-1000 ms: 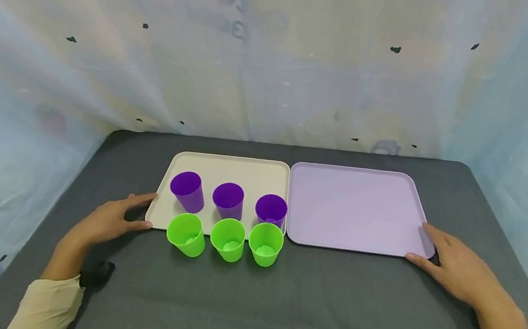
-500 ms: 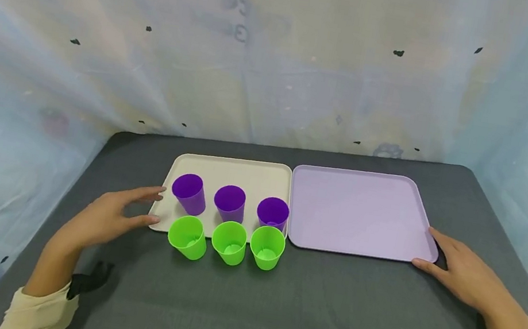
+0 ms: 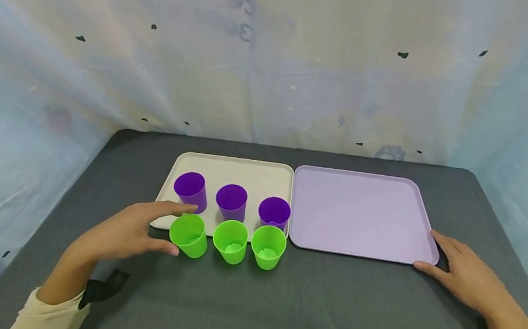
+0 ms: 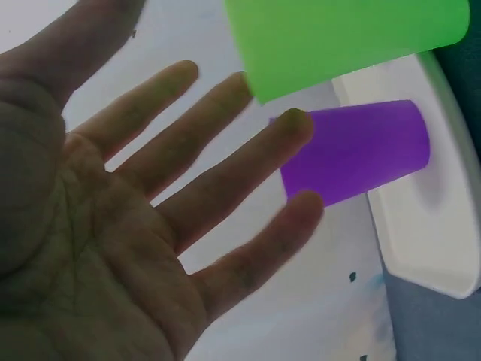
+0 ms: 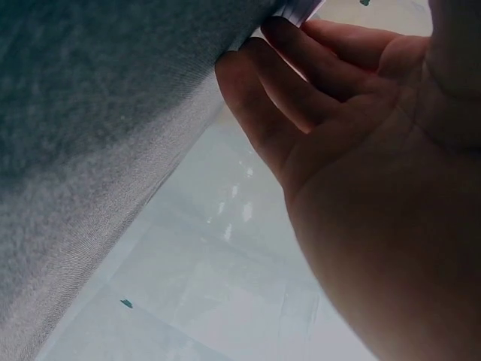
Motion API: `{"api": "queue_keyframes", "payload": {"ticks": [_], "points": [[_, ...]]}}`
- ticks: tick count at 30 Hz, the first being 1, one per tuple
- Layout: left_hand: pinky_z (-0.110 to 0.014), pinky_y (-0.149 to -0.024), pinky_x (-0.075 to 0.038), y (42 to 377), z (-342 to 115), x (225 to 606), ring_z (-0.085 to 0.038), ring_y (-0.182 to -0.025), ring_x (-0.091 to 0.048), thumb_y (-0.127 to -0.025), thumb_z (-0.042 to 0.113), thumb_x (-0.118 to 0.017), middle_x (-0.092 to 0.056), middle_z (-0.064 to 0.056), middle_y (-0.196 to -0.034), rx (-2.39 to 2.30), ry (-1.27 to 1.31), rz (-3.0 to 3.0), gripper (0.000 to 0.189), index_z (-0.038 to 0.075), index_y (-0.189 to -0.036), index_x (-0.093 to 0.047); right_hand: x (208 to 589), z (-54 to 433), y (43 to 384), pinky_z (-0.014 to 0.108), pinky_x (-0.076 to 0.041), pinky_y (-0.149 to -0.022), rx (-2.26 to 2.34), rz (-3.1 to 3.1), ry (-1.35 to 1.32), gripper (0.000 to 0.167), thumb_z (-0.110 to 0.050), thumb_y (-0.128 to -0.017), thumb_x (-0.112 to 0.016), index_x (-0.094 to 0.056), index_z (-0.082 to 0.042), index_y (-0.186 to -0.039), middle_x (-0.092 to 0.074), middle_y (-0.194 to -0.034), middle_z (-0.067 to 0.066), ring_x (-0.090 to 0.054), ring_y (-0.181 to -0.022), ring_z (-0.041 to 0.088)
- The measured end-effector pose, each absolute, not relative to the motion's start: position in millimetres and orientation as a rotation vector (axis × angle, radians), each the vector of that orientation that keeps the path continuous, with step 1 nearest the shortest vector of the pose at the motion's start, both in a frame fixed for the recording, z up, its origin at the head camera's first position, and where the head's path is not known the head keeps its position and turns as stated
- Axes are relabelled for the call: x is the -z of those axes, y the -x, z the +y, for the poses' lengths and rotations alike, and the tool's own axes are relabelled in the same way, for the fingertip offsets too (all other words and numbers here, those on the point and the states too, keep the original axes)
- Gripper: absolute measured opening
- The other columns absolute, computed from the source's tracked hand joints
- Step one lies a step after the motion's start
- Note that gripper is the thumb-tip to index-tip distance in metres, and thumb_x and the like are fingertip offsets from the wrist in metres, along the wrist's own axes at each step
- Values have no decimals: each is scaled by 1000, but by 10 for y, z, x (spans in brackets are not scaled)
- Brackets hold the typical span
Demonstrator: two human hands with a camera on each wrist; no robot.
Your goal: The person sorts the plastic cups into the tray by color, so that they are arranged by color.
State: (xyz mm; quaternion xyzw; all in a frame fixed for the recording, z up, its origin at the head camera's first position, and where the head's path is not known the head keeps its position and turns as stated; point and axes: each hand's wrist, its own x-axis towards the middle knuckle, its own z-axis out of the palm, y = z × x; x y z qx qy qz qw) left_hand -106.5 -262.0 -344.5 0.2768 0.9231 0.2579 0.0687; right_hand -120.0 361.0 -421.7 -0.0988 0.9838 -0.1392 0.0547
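Observation:
My left hand (image 3: 129, 230) is spread around the left side of the leftmost green cup (image 3: 189, 236), thumb at the front and fingers behind its rim. In the left wrist view the fingers (image 4: 233, 199) are straight and apart, with that green cup (image 4: 353, 45) and a purple cup (image 4: 361, 150) beyond them. Two more green cups, a middle one (image 3: 230, 243) and a right one (image 3: 268, 248), stand in the same row. My right hand (image 3: 472, 283) rests at the front right corner of the lilac tray (image 3: 361, 213), fingers extended along its edge.
Behind the green row, three purple cups, left (image 3: 192, 190), middle (image 3: 231, 203) and right (image 3: 275, 210), stand on the cream tray (image 3: 242, 169). Both trays lie side by side on a dark grey cloth (image 3: 296, 315). A pale patterned curtain (image 3: 286, 63) hangs around the table.
My left hand has left the cream tray's left edge and moved right to the leftmost green cup. My right hand stays at the lilac tray's corner. The cups stand as before.

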Motion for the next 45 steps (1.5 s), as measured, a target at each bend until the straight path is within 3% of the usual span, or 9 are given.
{"api": "queue_keyframes", "payload": {"ticks": [9,22,30,36,45], "points": [[-48,-101,-50,1040,-2546,3561,-26,-125,-61,-72,22,-90,-57,-1,-145,-764,-858,2798,83,19,-146,-51,4229,3624,1158,66,-36,-98,449,3005,336,91,-54,-90,-68,-37,9,-148,-44,-142,36,-42,-128,55],[-53,-106,-46,1063,-2477,3588,-33,-134,-54,-75,26,-87,-57,-8,-144,-721,-769,2791,79,9,-144,-52,4182,3658,1167,64,-38,-95,470,3084,390,88,-47,-88,-73,-39,9,-147,-48,-138,36,-45,-125,54],[-44,-95,-54,1060,-2520,3549,-20,-118,-62,-75,35,-87,-62,0,-138,-728,-781,2822,74,16,-139,-57,4176,3654,1202,67,-36,-97,436,3037,350,90,-53,-90,-69,-37,8,-148,-45,-141,35,-42,-127,54],[-43,-90,-55,1033,-2563,3483,-16,-108,-63,-78,49,-82,-64,3,-131,-756,-712,2845,72,19,-139,-57,4204,3664,1177,67,-35,-98,456,3012,332,91,-53,-90,-68,-36,7,-149,-44,-142,35,-40,-129,54],[-37,-86,-56,976,-2569,3347,-9,-95,-60,-79,50,-81,-61,10,-114,-861,-546,2883,67,26,-137,-57,4239,3666,1165,68,-35,-98,452,2989,319,92,-55,-90,-67,-35,8,-149,-43,-142,36,-40,-129,55]]}}
